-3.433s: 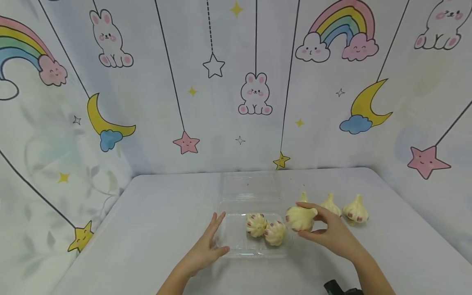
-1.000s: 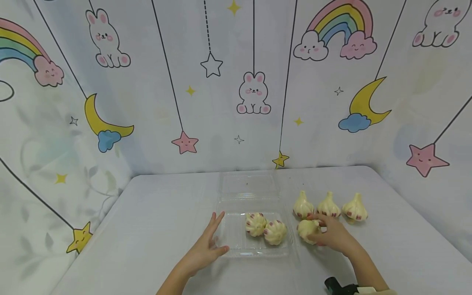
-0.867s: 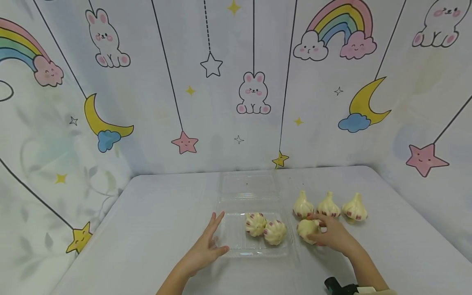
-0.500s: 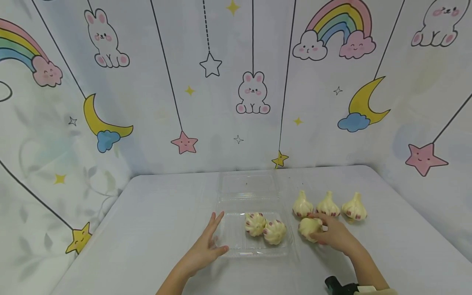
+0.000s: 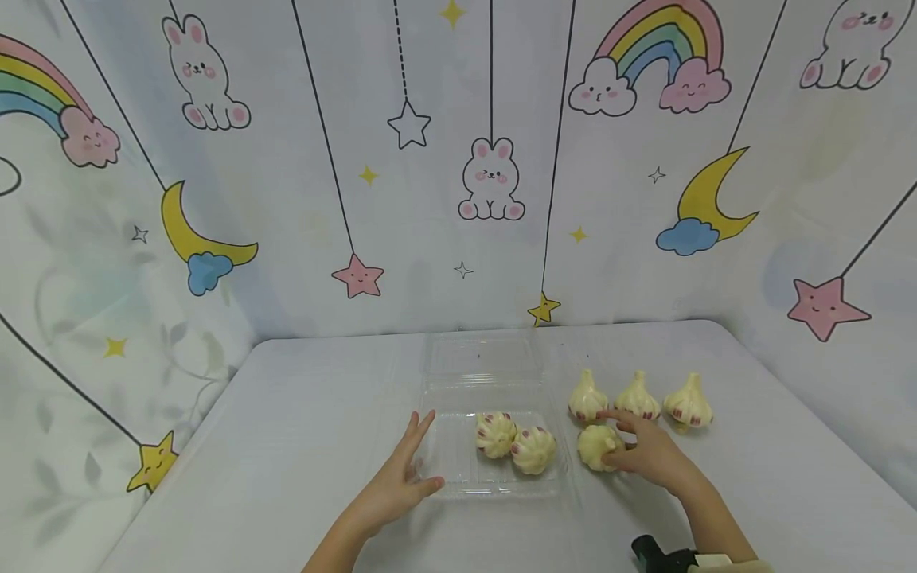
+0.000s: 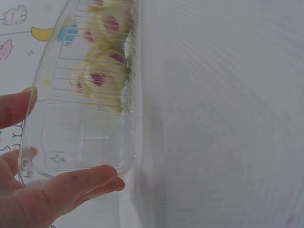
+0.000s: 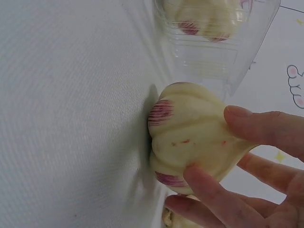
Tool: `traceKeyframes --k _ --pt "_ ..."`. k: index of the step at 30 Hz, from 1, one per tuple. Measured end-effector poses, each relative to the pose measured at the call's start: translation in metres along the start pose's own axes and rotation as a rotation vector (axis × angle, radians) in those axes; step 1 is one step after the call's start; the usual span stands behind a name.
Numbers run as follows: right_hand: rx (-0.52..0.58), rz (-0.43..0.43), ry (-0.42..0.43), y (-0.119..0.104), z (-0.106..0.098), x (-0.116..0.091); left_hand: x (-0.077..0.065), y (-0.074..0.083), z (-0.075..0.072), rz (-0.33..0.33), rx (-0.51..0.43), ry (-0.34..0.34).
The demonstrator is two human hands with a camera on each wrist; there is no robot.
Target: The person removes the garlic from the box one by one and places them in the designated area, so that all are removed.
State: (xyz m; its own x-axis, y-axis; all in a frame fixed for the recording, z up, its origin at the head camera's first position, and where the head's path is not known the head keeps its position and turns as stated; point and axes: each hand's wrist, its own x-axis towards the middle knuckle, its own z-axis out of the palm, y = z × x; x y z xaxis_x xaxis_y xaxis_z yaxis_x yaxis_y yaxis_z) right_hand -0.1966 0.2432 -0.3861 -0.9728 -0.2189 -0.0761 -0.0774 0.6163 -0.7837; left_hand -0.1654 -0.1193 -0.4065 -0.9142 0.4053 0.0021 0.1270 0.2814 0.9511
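In the head view, my right hand (image 5: 648, 452) pinches a garlic bulb (image 5: 596, 448) that sits on the table just right of the clear plastic container (image 5: 458, 477). The right wrist view shows the thumb at the neck of this garlic bulb (image 7: 190, 128) and a fingertip against its side. Two garlic bulbs (image 5: 533, 451) lie inside the container, in its right part. My left hand (image 5: 394, 485) is spread at the container's left side. Up close in the left wrist view, its straight fingers (image 6: 80, 183) lie along the end wall.
Three garlic bulbs (image 5: 639, 396) stand in a row behind my right hand. The container's lid (image 5: 481, 358) lies folded back toward the far edge of the white table (image 5: 322, 414). A black object (image 5: 655, 553) is near my right wrist. A patterned curtain (image 5: 430, 199) encloses the table.
My right hand has brought the garlic bulb from above the container's right edge down onto the table and stood it with its neck up. My left hand has stayed put.
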Motion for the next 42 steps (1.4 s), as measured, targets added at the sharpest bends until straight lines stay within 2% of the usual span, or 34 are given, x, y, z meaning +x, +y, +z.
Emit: traceKeyframes --k 9,17,30,42 --pt "-0.055 -0.019 0.003 -0.001 -0.003 -0.002 0.0 -0.001 0.0 0.003 -0.003 0.0" --pt "-0.147 -0.003 0.059 -0.009 -0.007 -0.005 0.001 -0.001 -0.001 0.006 -0.003 -0.003" --pt "-0.142 0.062 0.105 -0.027 -0.012 -0.012 0.001 -0.001 -0.001 0.005 -0.007 -0.002" --pt "-0.105 0.036 0.169 -0.042 -0.009 -0.018 0.001 -0.002 0.0 -0.003 -0.003 -0.001"
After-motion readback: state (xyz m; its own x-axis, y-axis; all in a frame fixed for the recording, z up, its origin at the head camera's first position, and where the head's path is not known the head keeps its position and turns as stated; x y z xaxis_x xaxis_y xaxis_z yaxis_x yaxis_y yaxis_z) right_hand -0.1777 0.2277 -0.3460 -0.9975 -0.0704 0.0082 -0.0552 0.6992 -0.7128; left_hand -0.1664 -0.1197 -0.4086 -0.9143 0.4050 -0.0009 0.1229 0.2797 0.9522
